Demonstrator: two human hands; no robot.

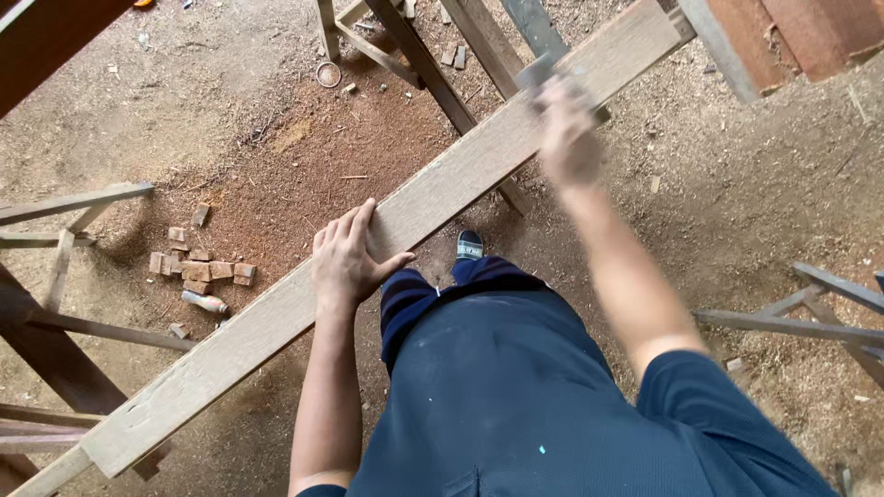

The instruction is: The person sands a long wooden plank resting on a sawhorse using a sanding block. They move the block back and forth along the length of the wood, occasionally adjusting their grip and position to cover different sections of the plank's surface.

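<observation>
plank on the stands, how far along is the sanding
Done: sawdust covers the floor. In hand: the left hand presses flat on the plank while the blurred right hand works a grey pad near the far end. Left: can't tell; the surface looks alike throughout.

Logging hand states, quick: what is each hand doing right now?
Left hand: open, flat on the plank.
Right hand: blurred, closed on a grey block.
</observation>
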